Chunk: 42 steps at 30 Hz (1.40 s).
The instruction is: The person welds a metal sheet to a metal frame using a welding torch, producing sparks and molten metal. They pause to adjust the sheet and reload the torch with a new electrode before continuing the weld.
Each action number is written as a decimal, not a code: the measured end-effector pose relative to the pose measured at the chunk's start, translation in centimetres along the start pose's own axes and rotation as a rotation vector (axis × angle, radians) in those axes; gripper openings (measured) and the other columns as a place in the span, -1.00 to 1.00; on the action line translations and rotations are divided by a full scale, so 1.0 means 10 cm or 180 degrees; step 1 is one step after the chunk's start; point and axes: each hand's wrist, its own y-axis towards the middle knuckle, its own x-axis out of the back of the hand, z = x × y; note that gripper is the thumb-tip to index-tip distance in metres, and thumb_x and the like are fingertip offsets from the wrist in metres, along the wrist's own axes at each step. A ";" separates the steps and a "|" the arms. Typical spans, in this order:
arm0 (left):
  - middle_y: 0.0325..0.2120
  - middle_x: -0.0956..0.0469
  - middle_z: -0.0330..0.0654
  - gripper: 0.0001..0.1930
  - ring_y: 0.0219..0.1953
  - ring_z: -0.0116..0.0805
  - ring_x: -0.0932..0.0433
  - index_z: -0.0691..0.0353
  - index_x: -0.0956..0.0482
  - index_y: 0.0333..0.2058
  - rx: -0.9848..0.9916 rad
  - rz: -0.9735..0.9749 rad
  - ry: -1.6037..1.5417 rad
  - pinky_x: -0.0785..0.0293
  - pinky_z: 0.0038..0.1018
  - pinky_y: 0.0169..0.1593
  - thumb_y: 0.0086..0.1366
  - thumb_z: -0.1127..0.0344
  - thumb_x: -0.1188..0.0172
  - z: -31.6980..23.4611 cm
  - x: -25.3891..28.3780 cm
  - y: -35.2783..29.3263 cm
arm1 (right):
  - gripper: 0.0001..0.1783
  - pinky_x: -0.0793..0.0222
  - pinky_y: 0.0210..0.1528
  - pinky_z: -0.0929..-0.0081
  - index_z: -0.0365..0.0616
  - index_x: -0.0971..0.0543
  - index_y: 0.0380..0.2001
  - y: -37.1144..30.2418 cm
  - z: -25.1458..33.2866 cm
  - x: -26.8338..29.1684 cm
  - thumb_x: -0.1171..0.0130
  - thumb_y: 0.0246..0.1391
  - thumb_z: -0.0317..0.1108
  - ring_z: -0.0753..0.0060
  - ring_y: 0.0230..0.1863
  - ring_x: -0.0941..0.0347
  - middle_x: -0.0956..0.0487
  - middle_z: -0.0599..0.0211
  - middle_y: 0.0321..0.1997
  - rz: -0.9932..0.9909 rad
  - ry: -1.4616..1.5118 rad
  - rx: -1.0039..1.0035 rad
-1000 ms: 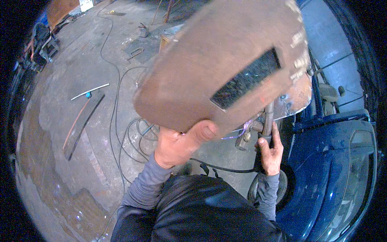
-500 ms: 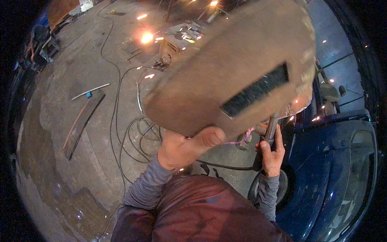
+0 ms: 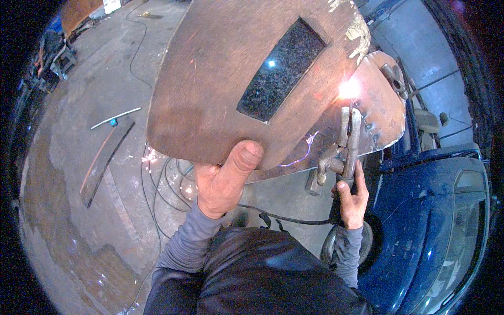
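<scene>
My left hand [image 3: 226,184] grips the lower edge of a brown, board-like welding shield [image 3: 189,113], thumb on the near face. A dark glass window [image 3: 281,71] is set in the shield, with a small bright spot showing in it. My right hand [image 3: 352,205] is closed around the handle of an electrode holder [image 3: 352,139] pointing away from me. Just beyond its jaws burns a glaring arc [image 3: 349,89] at the shield's right edge. Under it lies a curved brownish metal sheet [image 3: 386,107] with a rough seam. Glare hides the electrode and the contact spot.
A blue vehicle body [image 3: 420,210] with a tyre [image 3: 367,244] stands close on the right. Black cables [image 3: 168,184] coil on the concrete floor, one running to my right hand. Sparks [image 3: 149,157] fly near them. A metal strip [image 3: 110,165] and a rod [image 3: 128,112] lie at left.
The shield has swung left and turned more upright, uncovering the metal sheet and the holder's jaws. A bright arc now shows beyond the holder. My right hand has barely moved.
</scene>
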 end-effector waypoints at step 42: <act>-0.21 -0.60 -0.21 -0.59 -0.18 -0.41 -0.54 0.31 -0.56 -0.10 0.0241 0.0026 -0.0233 -0.46 -0.44 -0.09 0.14 0.23 -0.44 -0.03 -0.04 0.04 | -0.19 -0.42 -0.34 0.57 -0.23 -0.14 0.37 0.07 -0.19 0.08 -0.23 0.12 -0.24 0.56 -0.39 -0.43 -0.54 0.29 -0.17 0.0054 -0.0237 0.0208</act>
